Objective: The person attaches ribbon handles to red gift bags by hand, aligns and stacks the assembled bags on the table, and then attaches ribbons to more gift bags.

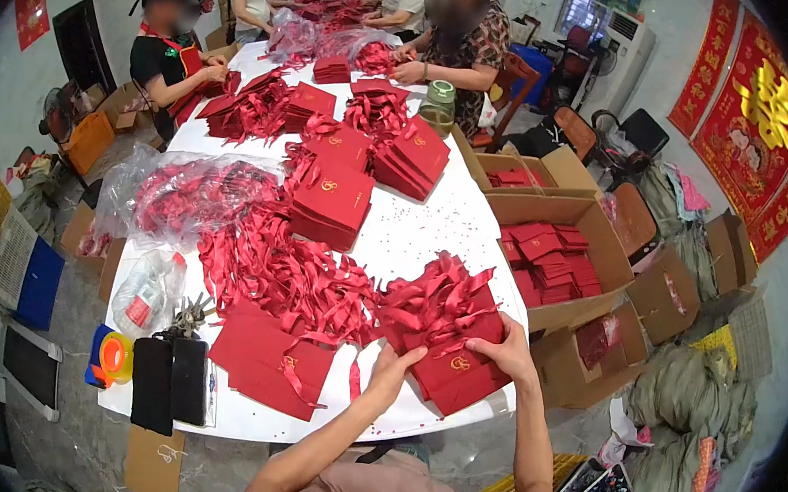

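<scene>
Bags lie right in front of me, at near R corner of table, btwn my hands: L hand on L edge, R hand on R, both clamped w/ thumbs on top; undersides hidden. Neither hand nearer. Long axis runs away from me, ribbons at far end, logo end my way. Just R of table: big carton w/ stacked red bags; 2nd carton behind has a few red pcs. Clear sack, far L, holds red stuff, prob. ribboned.
</scene>
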Demonstrator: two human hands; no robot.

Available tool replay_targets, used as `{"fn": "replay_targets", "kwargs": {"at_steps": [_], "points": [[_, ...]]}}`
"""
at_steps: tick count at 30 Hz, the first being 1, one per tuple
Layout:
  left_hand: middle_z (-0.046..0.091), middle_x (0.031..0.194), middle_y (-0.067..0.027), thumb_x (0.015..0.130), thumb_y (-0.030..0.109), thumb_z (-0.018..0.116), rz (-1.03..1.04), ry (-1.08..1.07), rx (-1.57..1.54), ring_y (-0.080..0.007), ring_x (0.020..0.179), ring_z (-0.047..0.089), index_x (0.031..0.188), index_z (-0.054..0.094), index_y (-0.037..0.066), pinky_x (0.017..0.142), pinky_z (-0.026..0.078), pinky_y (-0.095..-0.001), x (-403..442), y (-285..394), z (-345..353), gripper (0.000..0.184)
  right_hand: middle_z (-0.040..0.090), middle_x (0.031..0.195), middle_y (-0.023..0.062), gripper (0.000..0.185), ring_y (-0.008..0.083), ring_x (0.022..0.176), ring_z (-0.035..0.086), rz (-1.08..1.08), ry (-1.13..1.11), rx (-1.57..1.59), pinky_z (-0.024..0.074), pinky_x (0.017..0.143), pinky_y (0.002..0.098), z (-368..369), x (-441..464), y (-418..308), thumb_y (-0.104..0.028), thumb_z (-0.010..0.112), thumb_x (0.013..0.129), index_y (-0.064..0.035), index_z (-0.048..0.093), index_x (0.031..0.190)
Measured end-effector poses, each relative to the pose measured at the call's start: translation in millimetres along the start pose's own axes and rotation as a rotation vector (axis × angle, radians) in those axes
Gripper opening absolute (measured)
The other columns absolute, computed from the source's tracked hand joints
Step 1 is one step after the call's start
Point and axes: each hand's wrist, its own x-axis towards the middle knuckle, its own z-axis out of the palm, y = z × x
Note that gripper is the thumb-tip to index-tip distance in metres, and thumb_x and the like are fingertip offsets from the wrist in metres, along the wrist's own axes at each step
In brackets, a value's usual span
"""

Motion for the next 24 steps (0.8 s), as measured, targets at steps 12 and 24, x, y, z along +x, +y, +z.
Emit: {"fn": "replay_targets", "kwargs": {"at_steps": [12,24], "points": [[0.026,0.153,-0.0188,0.079,0.022,0.08,0.697,0.098,0.788,-0.0328,0.14,0.034,0.155,0.017,0.002,0.113,0.033,-0.0444,-25.4,44.4,-1.2,0.1,0.068,0.105,0.0169,0.068,0.0275,0.092,0.07,-0.395,-0.006,-0.636,0.0551,0.08,0.0349,29.9,-37.4,-69.9,-0.023,0.089,0.068,0.0004,0.058,0.123],[0.06,0.118,-0.0094,0.081,0.028,0.08,0.219,-0.032,0.516,-0.0178,0.106,0.057,0.139,0.043,-0.002,0.095,0.046,-0.0339,-21.4,21.3,-18.2,0.074,0.063,0.098,0.0138,0.074,0.0323,0.088,0.064,-0.409,0.063,-0.804,0.0522,0.076,0.0395,53.9,-50.6,-70.3,-0.029,0.09,0.059,-0.0035,0.061,0.122]]}}
